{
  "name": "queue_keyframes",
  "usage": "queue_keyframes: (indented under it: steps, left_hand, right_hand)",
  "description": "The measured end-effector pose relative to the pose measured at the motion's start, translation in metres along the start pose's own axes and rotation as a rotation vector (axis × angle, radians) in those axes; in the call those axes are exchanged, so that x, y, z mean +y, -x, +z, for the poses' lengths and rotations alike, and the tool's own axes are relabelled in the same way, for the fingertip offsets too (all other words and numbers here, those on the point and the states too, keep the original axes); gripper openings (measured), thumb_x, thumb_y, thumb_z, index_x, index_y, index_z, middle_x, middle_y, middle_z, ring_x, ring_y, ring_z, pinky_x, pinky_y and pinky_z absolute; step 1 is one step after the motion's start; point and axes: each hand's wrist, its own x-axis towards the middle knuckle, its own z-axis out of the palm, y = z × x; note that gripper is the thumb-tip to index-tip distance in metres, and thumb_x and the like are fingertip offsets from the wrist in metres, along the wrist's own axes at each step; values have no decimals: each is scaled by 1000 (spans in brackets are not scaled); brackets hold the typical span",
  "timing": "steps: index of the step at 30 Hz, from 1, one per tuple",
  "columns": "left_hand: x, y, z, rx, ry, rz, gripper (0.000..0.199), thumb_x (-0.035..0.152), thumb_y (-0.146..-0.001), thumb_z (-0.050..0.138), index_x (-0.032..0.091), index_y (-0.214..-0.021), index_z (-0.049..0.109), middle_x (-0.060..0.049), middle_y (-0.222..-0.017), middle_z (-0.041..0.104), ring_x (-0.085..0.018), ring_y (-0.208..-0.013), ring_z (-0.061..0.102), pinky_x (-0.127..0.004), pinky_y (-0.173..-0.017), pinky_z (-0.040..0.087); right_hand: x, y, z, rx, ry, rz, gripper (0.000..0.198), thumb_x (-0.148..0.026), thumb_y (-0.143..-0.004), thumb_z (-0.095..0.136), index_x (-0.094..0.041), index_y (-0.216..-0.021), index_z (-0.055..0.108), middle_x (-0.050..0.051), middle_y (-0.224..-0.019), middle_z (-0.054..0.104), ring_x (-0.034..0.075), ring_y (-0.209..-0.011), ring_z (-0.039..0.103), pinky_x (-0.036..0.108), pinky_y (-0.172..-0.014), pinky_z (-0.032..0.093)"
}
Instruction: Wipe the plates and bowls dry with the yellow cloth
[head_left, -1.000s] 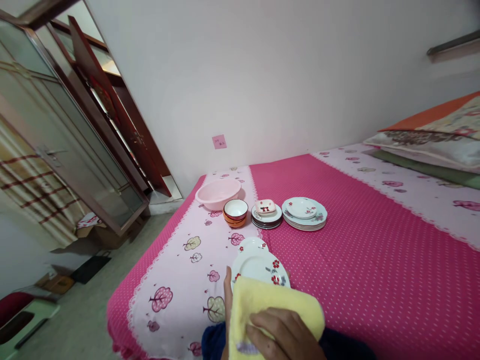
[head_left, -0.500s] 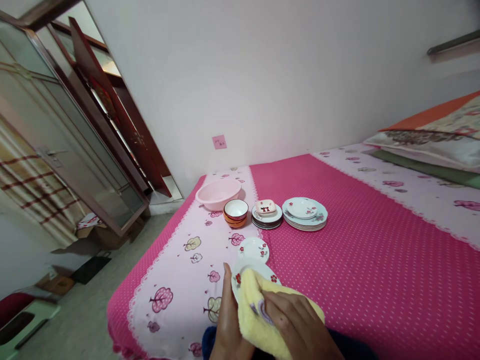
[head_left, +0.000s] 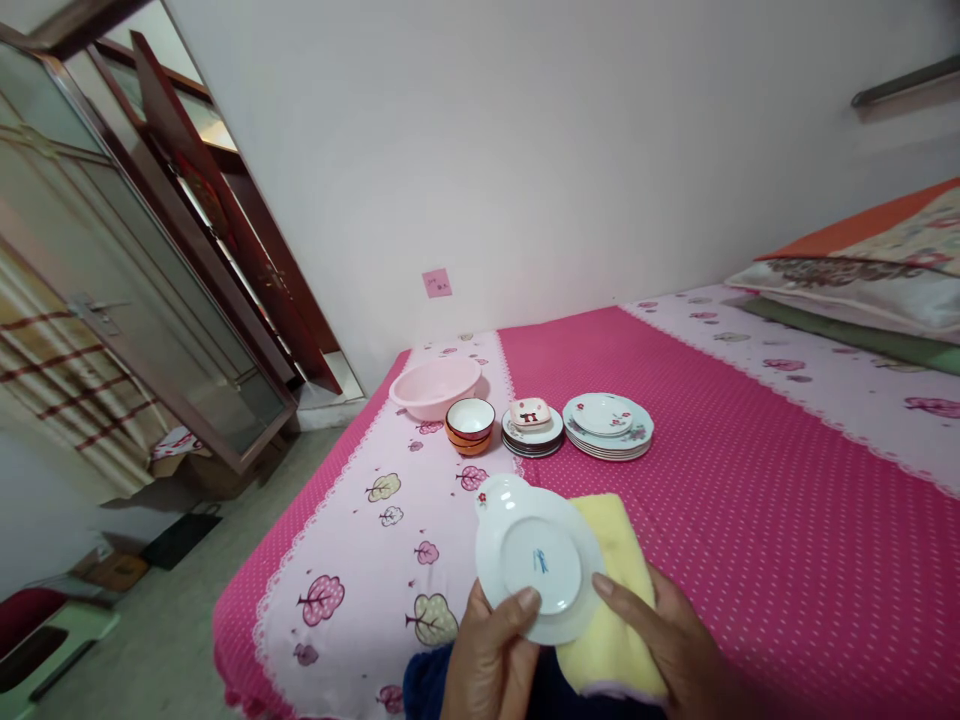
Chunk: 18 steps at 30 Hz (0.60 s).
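A white plate (head_left: 517, 545) is tilted up with its underside and blue maker's mark facing me. My left hand (head_left: 491, 640) grips its lower left edge, thumb pressed on the underside. On the right edge, the thumb of my right hand (head_left: 660, 630) touches the plate, while that hand holds a yellow towel (head_left: 622, 560) behind and beside it. Just beyond, partly covered by the held plate, a small flowered plate (head_left: 504, 487) lies on the bed.
On the pink bedspread (head_left: 735, 500) stand a pink basin (head_left: 436, 388), stacked bowls (head_left: 470, 425), a stack of dark-edged plates (head_left: 531, 443) topped by a small square dish (head_left: 531, 412), and stacked flowered plates (head_left: 630, 430). Pillows (head_left: 870, 270) lie far right.
The plate has been turned over, so its underside now faces me instead of its flowered top. My right hand and the towel have moved from over the plate to its right edge.
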Motion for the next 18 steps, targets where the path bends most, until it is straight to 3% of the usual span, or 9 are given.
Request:
queue_keyframes:
  steps: [3,5,9,14,16,18]
  left_hand:
    - [-5,0,2,8,8,5,77,18,-69,87,17,-141,61,-15,-118,77,-36,-124,65,-50,-113,45]
    - [-6,0,3,26,-3,3,76,18,-70,87,18,-141,60,-14,-118,77,-35,-124,65,-50,-113,45]
    - [-1,2,5,79,-60,17,76,19,-70,87,17,-141,60,-13,-112,78,-33,-120,68,-48,-110,48]
    - [2,3,3,116,-200,52,69,27,-68,88,14,-133,66,-13,-105,79,-31,-111,70,-43,-104,50]
    - [-1,0,1,92,-278,67,62,30,-67,89,12,-124,71,-13,-102,80,-31,-106,71,-42,-100,51]
    - [-6,-3,-1,81,-347,65,55,32,-64,90,12,-113,76,-12,-98,80,-31,-97,72,-41,-95,53]
  right_hand:
    - [8,12,-13,-7,110,-109,44,-56,-71,79,-31,-107,79,11,-114,79,42,-101,74,51,-71,65]
    - [15,11,-19,-5,88,-93,45,-55,-70,79,-30,-107,79,10,-115,79,41,-101,74,51,-73,65]
    - [24,-8,-20,70,-34,60,44,-54,-66,83,-28,-102,80,9,-108,81,41,-102,75,47,-75,66]
    - [13,-25,-18,186,-45,255,56,-60,-84,67,-17,-121,70,11,-100,82,35,-90,78,40,-69,65]
    - [3,-23,-19,269,94,143,52,-56,-84,68,-18,-119,70,11,-103,82,33,-90,78,38,-70,65]
    - [-7,-19,-20,281,300,-201,35,-46,-88,63,-22,-113,72,10,-107,80,30,-95,77,37,-78,64]
